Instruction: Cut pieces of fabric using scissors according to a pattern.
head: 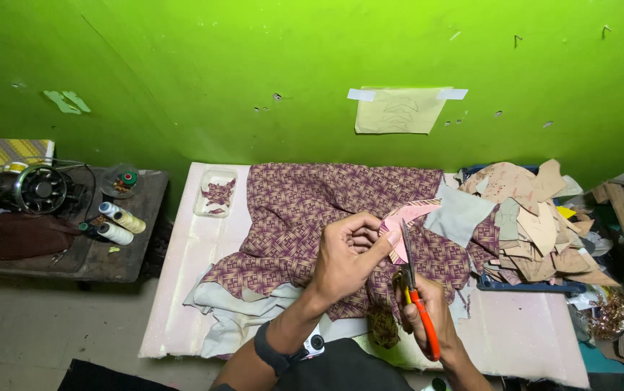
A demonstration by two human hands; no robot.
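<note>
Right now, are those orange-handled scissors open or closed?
Open, slightly: the scissors in the right hand show blades parted around the pink paper piece that the left hand holds.

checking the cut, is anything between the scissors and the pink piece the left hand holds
Nothing visible. The orange-handled scissors in the right hand already meet the pink curved pattern piece, pinched by the left hand above the maroon woven-print fabric.

Centre frame, the cloth (pixel 312 210) shows a maroon-and-gold woven pattern; the cut piece (pixel 407 217) is pink-backed. Lower right, the scissors (pixel 420 311) have orange handles — the wall (pixel 254 65) above is bright green.
</note>
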